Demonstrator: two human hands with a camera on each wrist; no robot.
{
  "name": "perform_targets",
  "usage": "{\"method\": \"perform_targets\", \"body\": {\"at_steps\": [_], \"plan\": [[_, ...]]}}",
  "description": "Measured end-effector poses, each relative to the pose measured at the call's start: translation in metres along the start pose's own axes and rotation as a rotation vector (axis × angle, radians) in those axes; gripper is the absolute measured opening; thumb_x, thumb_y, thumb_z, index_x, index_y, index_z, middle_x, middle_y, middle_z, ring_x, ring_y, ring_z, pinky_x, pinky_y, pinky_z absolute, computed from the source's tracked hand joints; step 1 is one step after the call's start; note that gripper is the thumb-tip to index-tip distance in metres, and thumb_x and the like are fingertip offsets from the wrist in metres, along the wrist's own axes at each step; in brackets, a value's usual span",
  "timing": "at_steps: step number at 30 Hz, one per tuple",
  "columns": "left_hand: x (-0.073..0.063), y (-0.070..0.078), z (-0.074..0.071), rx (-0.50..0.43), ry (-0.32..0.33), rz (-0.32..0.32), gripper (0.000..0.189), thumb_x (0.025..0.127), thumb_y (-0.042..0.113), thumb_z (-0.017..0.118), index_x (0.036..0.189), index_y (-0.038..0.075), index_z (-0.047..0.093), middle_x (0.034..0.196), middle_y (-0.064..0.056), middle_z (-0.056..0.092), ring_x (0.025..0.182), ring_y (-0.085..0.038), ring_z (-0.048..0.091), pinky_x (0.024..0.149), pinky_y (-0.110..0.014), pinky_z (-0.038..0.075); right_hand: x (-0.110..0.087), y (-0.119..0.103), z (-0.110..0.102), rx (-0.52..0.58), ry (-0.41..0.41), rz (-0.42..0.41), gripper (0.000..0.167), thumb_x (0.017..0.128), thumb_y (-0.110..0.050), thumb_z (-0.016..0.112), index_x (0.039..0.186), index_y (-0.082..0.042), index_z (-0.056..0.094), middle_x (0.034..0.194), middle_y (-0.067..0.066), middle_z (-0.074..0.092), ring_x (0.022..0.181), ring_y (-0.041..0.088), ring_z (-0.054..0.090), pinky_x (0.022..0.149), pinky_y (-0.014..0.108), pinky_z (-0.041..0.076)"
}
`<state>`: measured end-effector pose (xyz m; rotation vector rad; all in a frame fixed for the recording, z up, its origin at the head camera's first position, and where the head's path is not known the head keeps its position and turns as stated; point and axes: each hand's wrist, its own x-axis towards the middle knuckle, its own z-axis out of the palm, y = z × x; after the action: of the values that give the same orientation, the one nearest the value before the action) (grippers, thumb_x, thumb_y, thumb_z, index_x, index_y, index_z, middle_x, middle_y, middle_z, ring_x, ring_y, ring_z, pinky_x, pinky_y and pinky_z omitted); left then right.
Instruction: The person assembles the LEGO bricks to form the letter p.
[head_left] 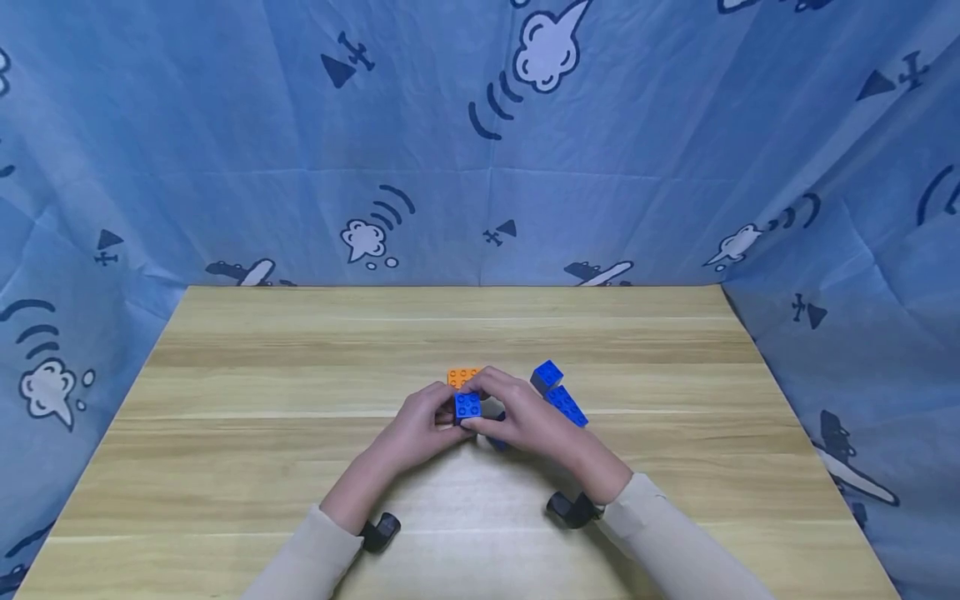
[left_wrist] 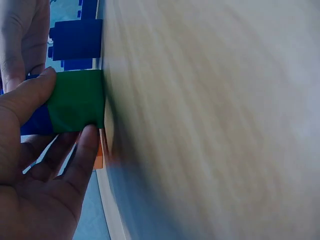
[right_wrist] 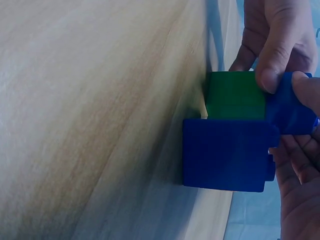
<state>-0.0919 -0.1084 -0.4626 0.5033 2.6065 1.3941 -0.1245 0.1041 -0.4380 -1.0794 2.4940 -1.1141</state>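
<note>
A blue toy brick [head_left: 468,405] sits on top of a green brick [left_wrist: 77,99], which stands upright on the table between both hands. My left hand [head_left: 420,427] pinches the green brick, its thumb reaching the seam with the blue one. From the other side my right hand [head_left: 528,417] grips the blue brick between thumb and fingers. Another blue brick [right_wrist: 225,155] stands close by, partly hidden beneath the right hand in the head view. Just behind the hands, an orange brick [head_left: 462,377] is partly covered.
Right of the hands, a small blue brick [head_left: 547,376] and a longer blue brick [head_left: 567,406] lie near each other. The wooden table [head_left: 300,358] meets a blue patterned curtain [head_left: 420,108] at its back and sides.
</note>
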Motion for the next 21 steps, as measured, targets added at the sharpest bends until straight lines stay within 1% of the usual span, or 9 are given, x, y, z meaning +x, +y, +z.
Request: {"method": "perform_targets", "body": {"at_steps": [5,10,14,18,21], "plan": [[-0.0024,0.0011,0.0013,-0.055,0.036,-0.002,0.034,0.090,0.012,0.083,0.119,0.003,0.068,0.114,-0.011,0.071,0.110,-0.025,0.072,0.096,-0.027,0.063,0.0002,-0.0001,0.0009,0.001,0.000,0.006,0.037,0.098,-0.024,0.076,0.131,-0.013,0.065,0.123,0.001,0.067,0.113,0.017,0.067,0.100,0.042,0.062],[-0.0045,0.0014,0.0030,-0.080,0.050,-0.006,0.029,0.091,0.013,0.082,0.115,0.004,0.068,0.114,-0.012,0.071,0.113,-0.027,0.072,0.097,-0.029,0.063,0.0002,-0.0009,0.0010,0.003,-0.004,0.011,0.037,0.098,-0.024,0.076,0.131,-0.012,0.064,0.123,0.002,0.067,0.113,0.017,0.067,0.100,0.042,0.062],[-0.0039,0.0016,0.0028,-0.069,0.043,0.006,0.026,0.091,0.014,0.082,0.112,0.005,0.068,0.112,-0.012,0.071,0.112,-0.028,0.072,0.096,-0.031,0.064,-0.0005,-0.0010,0.0009,0.005,-0.002,0.012,0.037,0.098,-0.024,0.076,0.131,-0.012,0.064,0.122,0.002,0.067,0.113,0.017,0.067,0.099,0.042,0.062],[-0.0020,0.0043,0.0012,-0.050,0.036,-0.007,0.023,0.090,0.013,0.083,0.107,0.006,0.068,0.109,-0.009,0.071,0.110,-0.025,0.072,0.094,-0.030,0.064,-0.0007,-0.0007,0.0010,0.010,0.002,0.012,0.037,0.097,-0.023,0.076,0.131,-0.012,0.064,0.123,0.002,0.067,0.114,0.018,0.067,0.100,0.043,0.062],[-0.0009,0.0059,-0.0001,-0.022,0.027,-0.015,0.023,0.091,0.013,0.082,0.108,0.007,0.068,0.107,-0.008,0.071,0.107,-0.022,0.071,0.093,-0.031,0.065,-0.0006,-0.0009,0.0012,0.011,0.005,0.021,0.037,0.098,-0.023,0.076,0.131,-0.012,0.064,0.125,0.002,0.067,0.114,0.018,0.067,0.100,0.042,0.062]]}}
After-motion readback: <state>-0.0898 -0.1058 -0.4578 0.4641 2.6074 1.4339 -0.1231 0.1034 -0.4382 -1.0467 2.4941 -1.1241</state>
